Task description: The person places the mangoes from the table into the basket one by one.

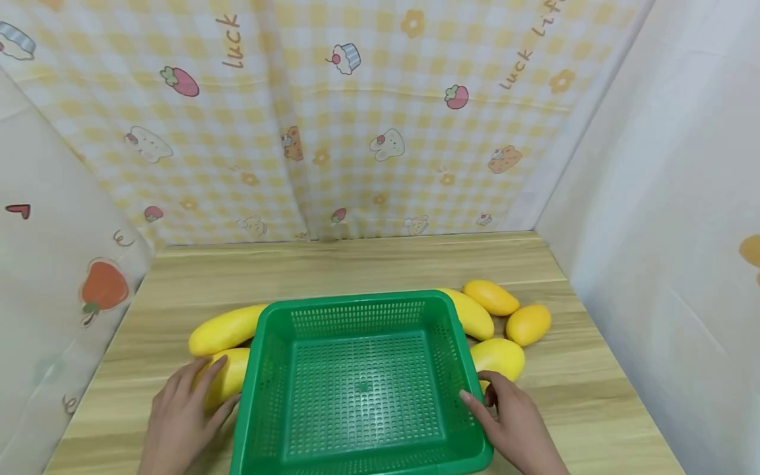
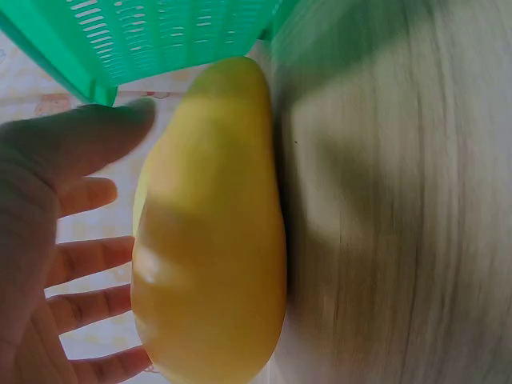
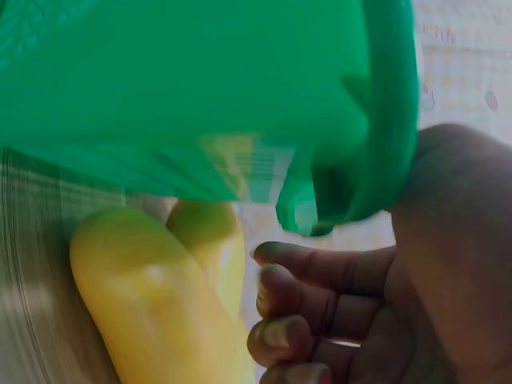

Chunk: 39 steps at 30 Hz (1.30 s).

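Note:
A green plastic basket (image 1: 365, 389) with latticed walls and floor stands at the front middle, nothing inside. Over its right rim lies the thumb of my right hand (image 1: 516, 422), with the fingers curled loosely outside; in the right wrist view the rim hides the thumb, and the fingers (image 3: 304, 288) sit below the rim. My left hand (image 1: 181, 409) is beside the basket's left wall, fingers spread at a plump yellow mango (image 1: 231, 376). In the left wrist view that mango (image 2: 212, 232) lies on the table, the fingers loosely bent along its side and not closed round it.
Behind the left mango lies a longer yellow one (image 1: 225, 330). Right of the basket are several more: a long one (image 1: 469, 313), a plump one (image 1: 501, 359) and smaller orange-yellow ones (image 1: 528, 324). Patterned cloth (image 1: 356, 165) walls the wooden table (image 1: 356, 264) at the back and sides.

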Each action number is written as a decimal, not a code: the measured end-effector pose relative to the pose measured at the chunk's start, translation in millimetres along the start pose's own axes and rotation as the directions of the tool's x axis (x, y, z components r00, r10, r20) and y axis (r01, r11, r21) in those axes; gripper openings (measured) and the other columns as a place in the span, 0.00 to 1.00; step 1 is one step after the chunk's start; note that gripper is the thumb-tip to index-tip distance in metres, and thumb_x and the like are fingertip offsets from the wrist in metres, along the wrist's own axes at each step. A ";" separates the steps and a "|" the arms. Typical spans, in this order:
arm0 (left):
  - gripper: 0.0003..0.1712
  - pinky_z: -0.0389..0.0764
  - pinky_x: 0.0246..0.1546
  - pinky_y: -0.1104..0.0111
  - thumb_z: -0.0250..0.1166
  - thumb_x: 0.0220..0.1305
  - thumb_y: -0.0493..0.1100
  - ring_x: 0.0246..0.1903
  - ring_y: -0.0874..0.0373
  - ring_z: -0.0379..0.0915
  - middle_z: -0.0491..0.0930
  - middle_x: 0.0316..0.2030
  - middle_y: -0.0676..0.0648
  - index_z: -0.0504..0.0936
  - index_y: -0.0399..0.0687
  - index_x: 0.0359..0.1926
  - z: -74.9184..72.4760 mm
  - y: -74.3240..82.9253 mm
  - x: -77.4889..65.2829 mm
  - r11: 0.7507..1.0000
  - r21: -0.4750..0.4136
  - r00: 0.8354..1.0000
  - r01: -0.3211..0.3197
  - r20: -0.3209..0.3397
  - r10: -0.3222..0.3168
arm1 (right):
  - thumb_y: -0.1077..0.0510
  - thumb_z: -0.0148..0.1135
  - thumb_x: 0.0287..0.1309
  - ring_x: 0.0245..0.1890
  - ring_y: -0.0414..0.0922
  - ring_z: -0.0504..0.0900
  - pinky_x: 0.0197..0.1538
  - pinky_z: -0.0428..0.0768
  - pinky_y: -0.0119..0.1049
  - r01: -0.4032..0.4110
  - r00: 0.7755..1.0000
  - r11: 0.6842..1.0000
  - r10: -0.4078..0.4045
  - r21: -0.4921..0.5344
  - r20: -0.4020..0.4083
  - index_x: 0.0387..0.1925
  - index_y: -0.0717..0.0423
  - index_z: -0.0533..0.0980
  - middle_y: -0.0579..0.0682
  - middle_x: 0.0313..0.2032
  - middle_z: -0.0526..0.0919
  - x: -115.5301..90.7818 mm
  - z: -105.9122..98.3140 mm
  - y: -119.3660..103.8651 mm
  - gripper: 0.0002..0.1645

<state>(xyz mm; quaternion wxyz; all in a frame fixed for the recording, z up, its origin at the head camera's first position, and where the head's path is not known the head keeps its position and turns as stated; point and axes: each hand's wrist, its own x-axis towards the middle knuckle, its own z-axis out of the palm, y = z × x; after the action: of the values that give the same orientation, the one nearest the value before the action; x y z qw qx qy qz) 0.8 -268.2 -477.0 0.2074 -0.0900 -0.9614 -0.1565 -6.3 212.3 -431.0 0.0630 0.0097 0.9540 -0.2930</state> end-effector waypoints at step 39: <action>0.46 0.67 0.29 0.36 0.77 0.39 0.43 0.46 0.28 0.63 0.66 0.49 0.28 0.65 0.34 0.60 12.8 -1.4 8.8 0.979 0.030 0.969 0.200 0.145 -0.202 | 0.48 0.56 0.66 0.16 0.37 0.68 0.21 0.69 0.31 -0.005 0.996 1.000 0.004 0.013 0.089 0.28 0.52 0.70 0.43 0.15 0.66 7.9 5.1 -2.7 0.15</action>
<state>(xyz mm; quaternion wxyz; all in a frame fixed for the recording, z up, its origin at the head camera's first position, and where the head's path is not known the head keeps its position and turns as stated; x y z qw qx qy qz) -12.1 -264.2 -484.7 0.1198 -0.0017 -0.9795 -0.1621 -13.7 207.1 -434.7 0.1059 -0.0008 0.9482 -0.2994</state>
